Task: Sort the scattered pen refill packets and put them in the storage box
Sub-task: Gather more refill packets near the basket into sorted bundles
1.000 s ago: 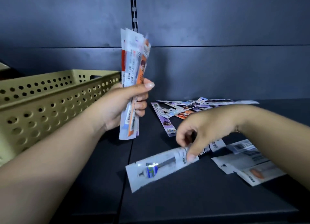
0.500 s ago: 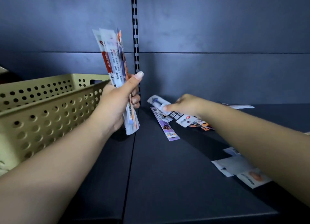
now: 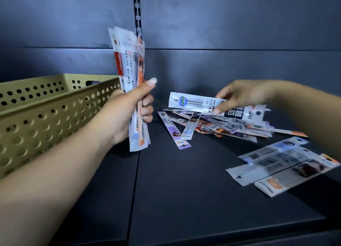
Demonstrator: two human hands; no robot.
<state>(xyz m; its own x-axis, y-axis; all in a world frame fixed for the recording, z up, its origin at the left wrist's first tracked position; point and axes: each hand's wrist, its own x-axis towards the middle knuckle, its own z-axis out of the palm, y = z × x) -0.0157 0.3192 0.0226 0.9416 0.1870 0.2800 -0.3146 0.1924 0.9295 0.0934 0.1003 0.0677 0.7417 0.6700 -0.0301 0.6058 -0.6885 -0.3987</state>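
Observation:
My left hand (image 3: 127, 113) grips an upright bundle of refill packets (image 3: 129, 65), white, red and orange, just right of the tan perforated storage box (image 3: 46, 107). My right hand (image 3: 239, 96) pinches a white packet with a blue-green logo (image 3: 191, 102) and a black-and-white packet (image 3: 245, 113), held just above a loose pile of packets (image 3: 221, 126) at the back of the dark shelf. A purple packet (image 3: 173, 129) lies at the pile's left edge.
A second cluster of several flat packets (image 3: 282, 164) lies on the shelf at the right, under my right forearm. A slotted metal upright (image 3: 137, 11) runs up the back wall. The shelf's front edge (image 3: 221, 233) is near the bottom.
My right hand picked a packet off the front of the shelf, carried it back to the pile, and now lifts it with another packet. My left hand shifted its bundle slightly.

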